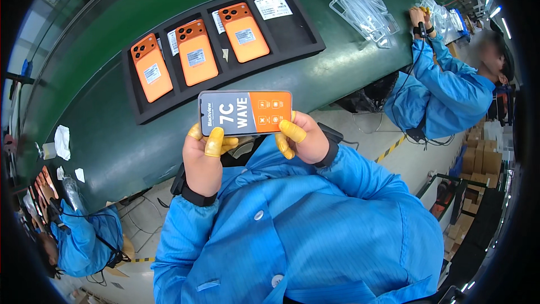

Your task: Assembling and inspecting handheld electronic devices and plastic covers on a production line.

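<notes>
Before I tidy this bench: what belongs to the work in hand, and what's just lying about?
Likely in use: screen-up smartphone between left hand and right hand; three orange-backed smartphones; black compartment tray.

Likely lying about: crumpled white paper; small white scrap.

Three phones are set in a tray, left of piled plastic shells. Before the tray, a smartphone is held.

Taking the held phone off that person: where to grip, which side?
Probably pinch the phone midway along its far long edge, coming from the black tray side: it is a flat slab held sideways, the left hand and right hand cover its near corners, and that edge shows uncovered.
</notes>
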`<state>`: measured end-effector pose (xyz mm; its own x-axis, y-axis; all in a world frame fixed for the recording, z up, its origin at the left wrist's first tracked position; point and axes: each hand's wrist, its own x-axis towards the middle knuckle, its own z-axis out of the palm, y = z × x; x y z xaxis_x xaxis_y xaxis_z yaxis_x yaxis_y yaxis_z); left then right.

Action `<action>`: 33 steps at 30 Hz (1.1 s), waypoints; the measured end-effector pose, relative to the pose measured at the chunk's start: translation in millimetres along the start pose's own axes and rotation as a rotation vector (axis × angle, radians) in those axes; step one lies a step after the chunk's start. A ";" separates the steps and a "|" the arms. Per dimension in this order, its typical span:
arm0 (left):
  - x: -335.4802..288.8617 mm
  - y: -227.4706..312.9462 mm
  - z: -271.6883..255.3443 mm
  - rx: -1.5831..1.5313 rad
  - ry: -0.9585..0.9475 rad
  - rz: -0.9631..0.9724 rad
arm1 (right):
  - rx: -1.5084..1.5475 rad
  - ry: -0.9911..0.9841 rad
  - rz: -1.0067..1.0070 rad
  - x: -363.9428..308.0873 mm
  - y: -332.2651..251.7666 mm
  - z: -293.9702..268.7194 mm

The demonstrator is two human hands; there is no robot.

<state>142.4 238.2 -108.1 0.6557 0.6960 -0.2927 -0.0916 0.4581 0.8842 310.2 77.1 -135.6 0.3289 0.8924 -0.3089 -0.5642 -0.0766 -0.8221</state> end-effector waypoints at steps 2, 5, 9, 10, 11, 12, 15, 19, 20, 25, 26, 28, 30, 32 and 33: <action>1.1 1.2 -2.7 0.061 -0.019 -0.018 | -0.064 0.009 -0.012 -0.9 -0.6 0.0; 1.0 5.4 -2.5 0.034 -0.058 -0.026 | -0.166 0.026 -0.039 -2.8 -1.5 -0.1; 1.2 4.8 -4.2 0.024 -0.075 -0.035 | -0.226 0.024 -0.043 -4.7 -1.6 -2.1; 1.0 4.2 -4.6 0.006 -0.079 -0.048 | -0.236 0.023 -0.043 -4.9 -1.3 -2.7; 0.8 4.3 -3.7 0.005 -0.077 -0.049 | -0.236 0.023 -0.041 -4.9 -1.3 -3.5; 0.7 5.0 -1.8 0.012 -0.066 -0.074 | -0.236 0.026 -0.040 -4.4 -1.6 -4.4; -1.4 6.8 1.8 0.022 -0.056 -0.107 | -0.249 0.017 -0.047 -5.3 1.1 -9.4; -0.8 2.8 -2.7 0.042 -0.075 -0.092 | -0.272 0.001 -0.044 -5.7 -0.7 -8.8; -1.4 3.3 -2.1 0.043 -0.076 -0.091 | -0.272 0.002 -0.045 -5.7 -1.8 -8.2; -4.9 8.5 0.7 0.098 -0.066 -0.016 | -0.316 0.010 -0.048 -6.5 -8.6 -3.7; -4.8 8.8 0.7 0.099 -0.064 -0.015 | -0.316 0.008 -0.049 -6.7 -7.6 -3.8; -5.1 9.2 0.2 0.116 -0.056 -0.021 | -0.311 0.013 -0.054 -7.3 -3.6 -4.7; -3.2 6.9 -1.2 0.130 -0.048 -0.030 | -0.333 0.001 -0.078 -7.3 -0.5 -7.1; -2.3 4.3 -3.7 0.144 -0.040 -0.042 | -0.354 -0.011 -0.101 -8.1 1.2 -6.2; -2.1 3.7 -5.6 0.141 -0.047 -0.049 | -0.375 -0.010 -0.112 -8.6 1.0 -4.5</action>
<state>136.5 241.5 -106.2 0.6911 0.6466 -0.3228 0.0459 0.4065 0.9125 310.2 67.4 -135.9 0.3643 0.9086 -0.2042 -0.2085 -0.1341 -0.9688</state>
